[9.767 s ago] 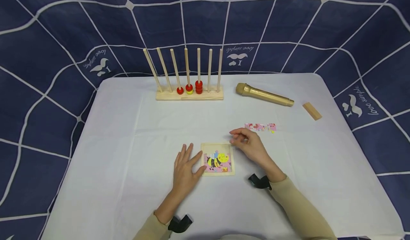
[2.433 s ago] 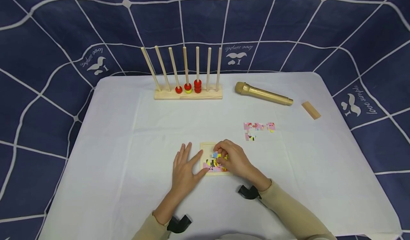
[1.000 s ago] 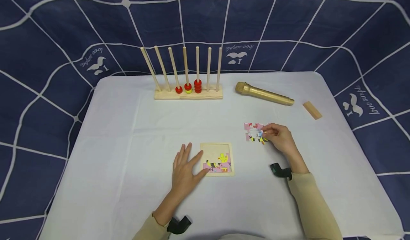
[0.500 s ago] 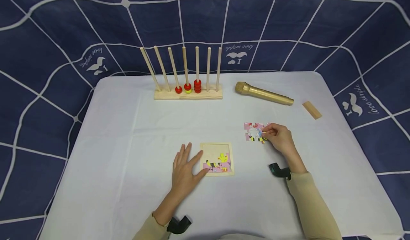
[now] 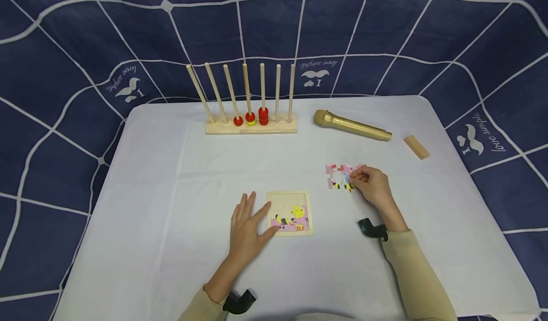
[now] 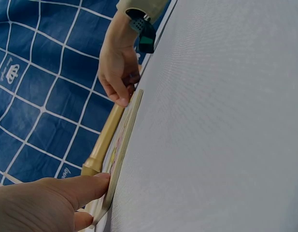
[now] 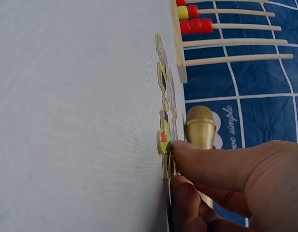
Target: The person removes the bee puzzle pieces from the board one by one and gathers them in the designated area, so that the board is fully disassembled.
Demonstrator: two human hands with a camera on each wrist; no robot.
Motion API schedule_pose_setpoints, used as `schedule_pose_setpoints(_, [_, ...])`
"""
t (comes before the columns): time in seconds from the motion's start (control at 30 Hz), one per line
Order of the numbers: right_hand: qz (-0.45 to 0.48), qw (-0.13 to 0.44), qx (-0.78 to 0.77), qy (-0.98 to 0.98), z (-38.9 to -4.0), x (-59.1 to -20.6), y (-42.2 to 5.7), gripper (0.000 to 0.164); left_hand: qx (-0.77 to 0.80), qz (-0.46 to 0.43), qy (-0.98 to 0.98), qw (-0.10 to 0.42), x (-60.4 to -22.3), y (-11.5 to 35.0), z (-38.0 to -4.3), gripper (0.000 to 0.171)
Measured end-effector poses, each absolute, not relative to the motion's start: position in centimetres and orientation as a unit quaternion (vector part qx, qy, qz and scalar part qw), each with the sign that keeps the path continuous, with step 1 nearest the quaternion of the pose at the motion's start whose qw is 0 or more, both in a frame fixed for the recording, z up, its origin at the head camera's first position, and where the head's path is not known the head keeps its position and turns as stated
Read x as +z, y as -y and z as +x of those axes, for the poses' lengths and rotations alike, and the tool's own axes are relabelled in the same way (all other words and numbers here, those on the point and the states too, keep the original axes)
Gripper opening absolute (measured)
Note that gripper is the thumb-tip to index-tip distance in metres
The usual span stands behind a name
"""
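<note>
Your left hand (image 5: 247,230), spread, touches the frame (image 5: 288,199). Your right hand (image 5: 373,184), partly obscured, seems to pinch a piece (image 7: 166,158).

The left hand (image 5: 247,231) touches the wooden tray (image 5: 283,203). Right of it, the right hand (image 5: 373,186) pinches a puzzle piece (image 5: 351,187).
</note>
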State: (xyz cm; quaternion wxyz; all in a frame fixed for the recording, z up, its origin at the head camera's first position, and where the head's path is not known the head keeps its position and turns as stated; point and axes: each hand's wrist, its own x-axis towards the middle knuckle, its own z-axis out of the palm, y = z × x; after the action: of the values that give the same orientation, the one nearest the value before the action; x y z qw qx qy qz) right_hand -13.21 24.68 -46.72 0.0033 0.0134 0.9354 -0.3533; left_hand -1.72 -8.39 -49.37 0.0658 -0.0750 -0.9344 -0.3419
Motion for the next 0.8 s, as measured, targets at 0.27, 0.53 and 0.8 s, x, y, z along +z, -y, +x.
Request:
schedule_pose_setpoints(0.27, [0.040, -0.018, -0.353, -0.934, -12.9, -46.0, -24.8, 0.011, -0.337, -0.076, 0.936, 0.065, -49.4, 8.3, -1.7, 0.062])
schedule_pose_setpoints(0.53, [0.008, -0.009, -0.409, -0.913, -11.6, -44.8, -23.1, 0.012, -0.340, -0.077, 0.935, 0.068, -49.4, 8.4, -1.7, 0.062])
schedule_pose_setpoints(0.8, [-0.054, 0.017, -0.453, -0.890, -9.6, -43.9, -19.9, 0.021, -0.339, -0.076, 0.935, 0.071, -49.5, 8.4, -1.7, 0.062])
